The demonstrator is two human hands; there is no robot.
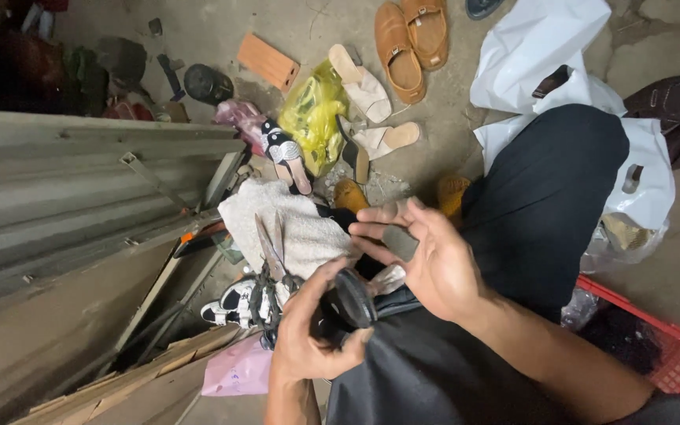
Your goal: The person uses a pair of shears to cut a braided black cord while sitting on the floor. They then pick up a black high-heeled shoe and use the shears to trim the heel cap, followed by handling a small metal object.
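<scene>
While left hand [308, 330] clasps a black shoe [352, 299], right hand [426, 252] pinches perhaps a grey heel-piece [400, 242] just above.

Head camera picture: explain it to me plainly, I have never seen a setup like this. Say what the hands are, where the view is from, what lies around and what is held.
There is no machine here. A person wears one camera on the head, looking down at their own bare hands above a lap in black trousers.

The left hand grips a black shoe. The right hand holds a small grey block in its fingers.

On the concrete floor lie tan sandals, beige slippers, a yellow plastic bag, a white towel with scissors, white plastic bags and a red basket.
</scene>
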